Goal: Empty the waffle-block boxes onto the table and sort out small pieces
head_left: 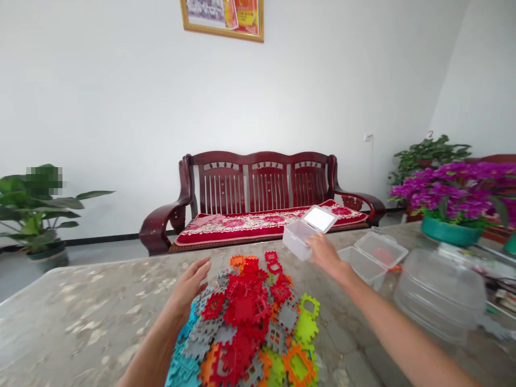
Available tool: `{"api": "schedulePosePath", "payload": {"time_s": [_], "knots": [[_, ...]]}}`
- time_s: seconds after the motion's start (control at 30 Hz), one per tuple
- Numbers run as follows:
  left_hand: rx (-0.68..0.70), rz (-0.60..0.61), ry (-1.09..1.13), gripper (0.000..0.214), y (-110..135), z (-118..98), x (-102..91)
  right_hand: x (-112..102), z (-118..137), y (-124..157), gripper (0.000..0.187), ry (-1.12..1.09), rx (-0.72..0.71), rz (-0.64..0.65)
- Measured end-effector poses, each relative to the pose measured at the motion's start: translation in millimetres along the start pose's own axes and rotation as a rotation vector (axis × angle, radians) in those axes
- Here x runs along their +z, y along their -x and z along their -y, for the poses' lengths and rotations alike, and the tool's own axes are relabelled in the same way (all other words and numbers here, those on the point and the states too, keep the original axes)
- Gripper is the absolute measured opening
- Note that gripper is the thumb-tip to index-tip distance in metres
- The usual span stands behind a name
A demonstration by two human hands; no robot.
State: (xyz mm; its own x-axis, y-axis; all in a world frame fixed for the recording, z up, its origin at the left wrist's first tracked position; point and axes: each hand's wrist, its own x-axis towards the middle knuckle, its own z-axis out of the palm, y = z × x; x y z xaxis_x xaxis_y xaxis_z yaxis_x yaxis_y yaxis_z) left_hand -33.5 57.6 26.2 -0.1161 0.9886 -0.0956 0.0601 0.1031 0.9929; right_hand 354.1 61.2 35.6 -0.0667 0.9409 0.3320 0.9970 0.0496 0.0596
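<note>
My right hand (322,251) grips the near right corner of a small translucent plastic box (297,246) at the far side of the table. The box's hinged lid (320,217) is raised, and nothing shows inside it. Beside the pile's left edge, my left hand (192,278) has its fingers stretched out and holds nothing that I can see. Between my arms lies a heap of flat interlocking plastic tiles (244,312) with notched edges, in red, grey, blue, orange and lime green. Some tiles are solid and others have window-like cut-outs.
On the patterned table (80,322), a second clear box (368,263) with its lid raised stands right of my right hand. Nearby are a large clear container (441,295) and purple flowers (459,188) in a teal pot (451,231). A wooden bench (266,188) stands beyond.
</note>
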Motion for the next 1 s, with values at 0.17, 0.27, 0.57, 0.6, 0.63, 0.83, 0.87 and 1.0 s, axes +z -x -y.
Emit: {"api": "schedulePosePath", "payload": {"time_s": [0.17,0.27,0.57,0.6,0.63,0.83,0.87,1.0], "knots": [[0.016,-0.033,-0.107,0.049,-10.0,13.1,-4.0,7.5,-17.5,-1.5,0.036,0.143,0.140,0.104],[0.022,-0.056,-0.153,0.050,-17.7,21.9,-5.5,12.3,-24.1,4.9,0.032,0.176,0.199,0.122],[0.064,-0.073,-0.161,0.043,-25.0,29.9,-4.8,22.0,-16.3,23.1,0.032,0.221,0.146,0.020],[0.072,-0.079,-0.169,0.043,-25.6,30.0,-5.6,23.1,-16.9,24.3,0.032,0.232,0.144,0.022],[0.080,-0.084,-0.179,0.044,-26.2,30.3,-6.5,24.1,-18.3,25.6,0.031,0.244,0.144,0.022],[0.110,-0.112,-0.213,0.043,-31.8,36.4,-9.7,25.3,-36.7,34.3,0.029,0.277,0.184,0.009],[0.120,-0.119,-0.220,0.043,-33.2,38.3,-9.9,25.2,-40.1,35.9,0.029,0.279,0.185,0.008],[0.169,-0.141,-0.254,0.045,-39.4,46.0,-11.0,24.0,-52.6,41.2,0.031,0.282,0.200,0.008]]}}
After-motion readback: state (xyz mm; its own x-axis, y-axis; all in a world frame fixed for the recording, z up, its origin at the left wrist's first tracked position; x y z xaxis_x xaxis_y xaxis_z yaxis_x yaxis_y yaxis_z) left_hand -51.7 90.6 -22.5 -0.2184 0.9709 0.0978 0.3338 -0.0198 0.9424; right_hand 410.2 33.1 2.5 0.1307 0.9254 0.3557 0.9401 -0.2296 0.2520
